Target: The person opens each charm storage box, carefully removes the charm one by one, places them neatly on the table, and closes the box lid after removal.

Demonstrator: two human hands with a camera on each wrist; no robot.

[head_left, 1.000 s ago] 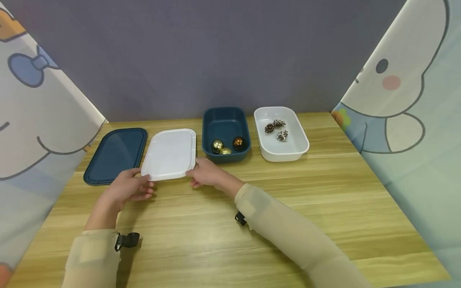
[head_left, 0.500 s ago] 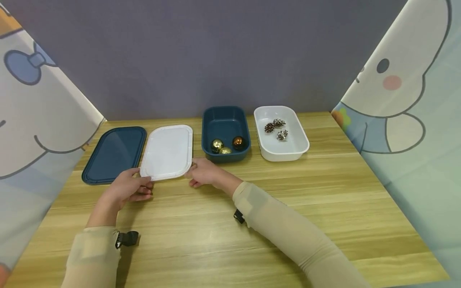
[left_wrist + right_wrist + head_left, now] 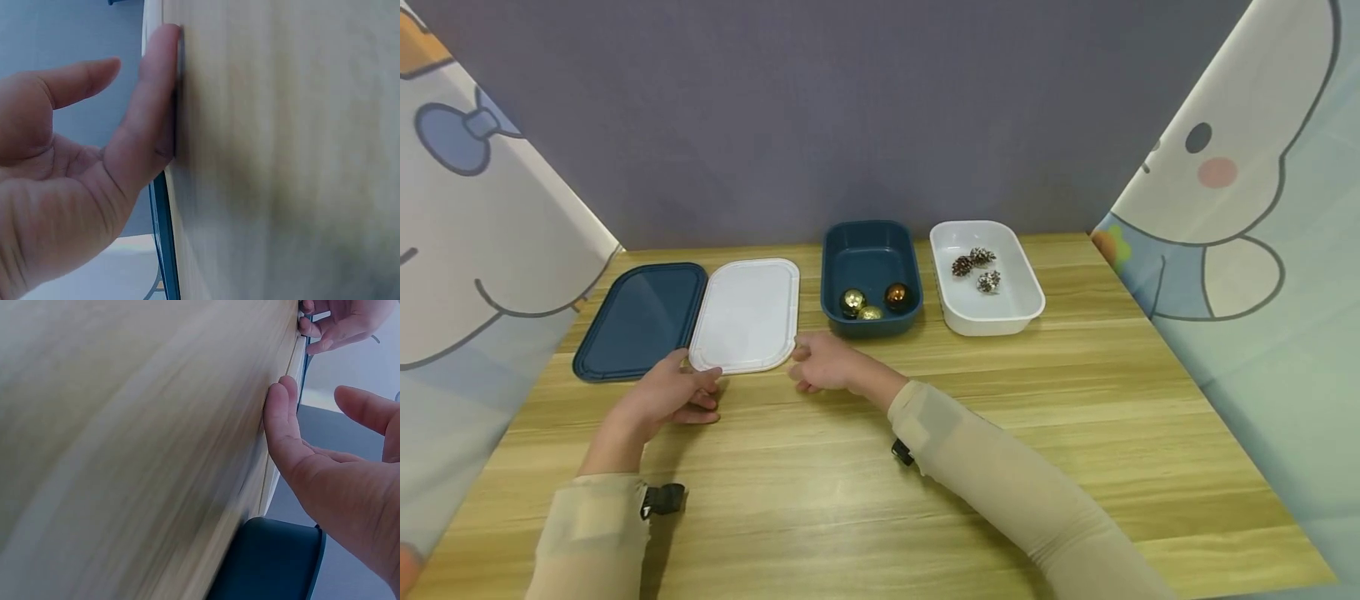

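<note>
"So, how do the hands stand?"

"Loose, with nothing pinched in either. In the wrist views, the left hand (image 3: 672,393) and the right hand (image 3: 829,363) both show a wide gap between their digits."

"And what's at their tips?"

"The white lid (image 3: 747,312): a smooth, faintly shiny rectangle with rounded corners, a ridge running round just inside its edge."

"Where is it against the hands?"

"It lies flat on the table (image 3: 850,500), mostly beyond them. The left hand is at its near left corner, one fingertip overlapping the edge in the head view. The right hand is at its near right corner; whether those fingertips touch it, I can't tell."

"Past that?"

"Close along its left edge lies the blue lid (image 3: 642,321), much the same shape. To its right stands the blue box (image 3: 868,271), with three shiny balls (image 3: 852,302) at its near end, two gold and one orange-brown. Next comes the white box (image 3: 1018,296), holding three pale-tipped pine cones (image 3: 988,282). Behind everything rises a grey wall (image 3: 880,125)."
</note>
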